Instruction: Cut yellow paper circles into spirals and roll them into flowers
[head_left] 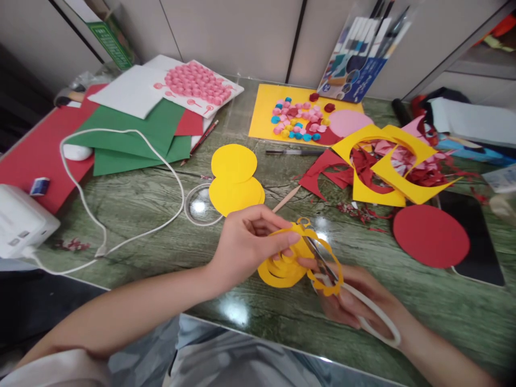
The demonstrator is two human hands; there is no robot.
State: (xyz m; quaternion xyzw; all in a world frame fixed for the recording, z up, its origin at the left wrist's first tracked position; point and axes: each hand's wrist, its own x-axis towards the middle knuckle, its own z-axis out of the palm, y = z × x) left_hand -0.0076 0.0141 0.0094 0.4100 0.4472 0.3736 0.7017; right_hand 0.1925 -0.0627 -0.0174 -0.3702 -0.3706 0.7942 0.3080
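Observation:
My left hand [253, 243] pinches a piece of yellow paper [282, 271] that is cut into curling strips. White-handled scissors [373, 309] are in my right hand [350, 298], their blades at the paper's right edge. A wavy-edged yellow strip [336, 263] loops around the blades. Just beyond my left hand, two overlapping yellow paper circles [236, 174] lie on the table, beside a roll of clear tape [195, 207]. To the right of my right hand, a red paper circle [431, 235] rests partly over a dark phone or tablet [471, 236].
Yellow cut-out scraps [382, 188] and red scraps [328, 169] lie at the right. Rolled paper bits [300, 121] cover a yellow sheet [264, 110] at the back. A white cable [141, 131] loops at left from a white charger [24, 226], near green sheets [133, 131].

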